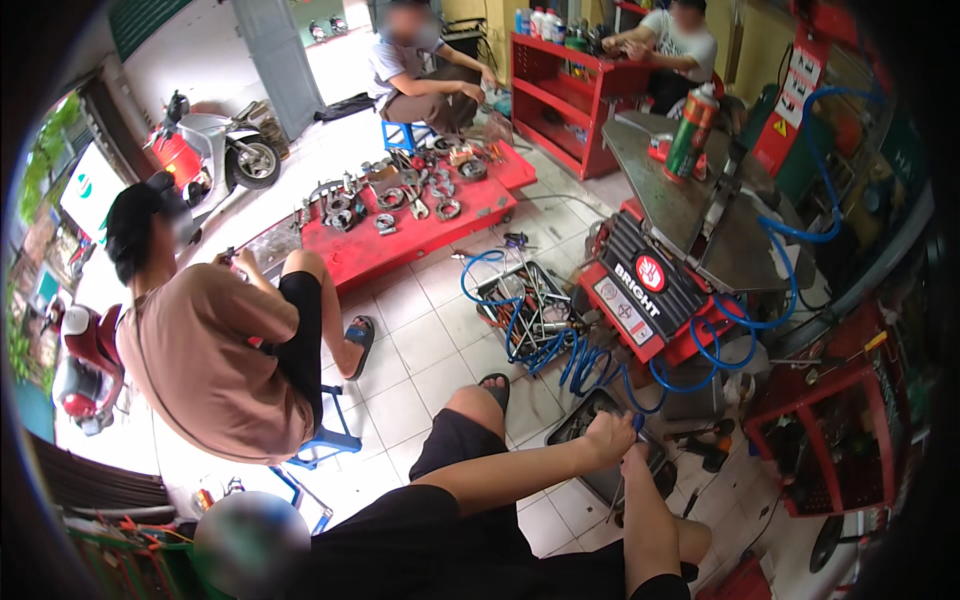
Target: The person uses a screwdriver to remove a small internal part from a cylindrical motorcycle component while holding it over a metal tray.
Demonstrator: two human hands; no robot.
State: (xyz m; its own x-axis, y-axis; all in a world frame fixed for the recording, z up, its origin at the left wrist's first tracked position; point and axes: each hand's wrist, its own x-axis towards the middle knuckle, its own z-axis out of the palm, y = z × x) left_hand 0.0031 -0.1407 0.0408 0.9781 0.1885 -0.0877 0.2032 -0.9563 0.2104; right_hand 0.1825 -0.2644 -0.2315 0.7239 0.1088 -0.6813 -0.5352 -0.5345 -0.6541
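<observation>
My left hand is closed in a fist over a dark tray, with a small blue piece at its knuckles whose kind I cannot make out. Just below and touching or nearly touching it, my right hand is closed too; what its fingers hold is hidden. Under both hands the dark tray stands on the floor, with metal parts at its far end. A drill-like power tool lies to the right of the hands.
A tool tray full of wrenches stands ahead, with a coiled blue air hose beside it. A red-and-black machine and a red cabinet stand at the right. Engine parts cover a red platform. A seated person works at the left.
</observation>
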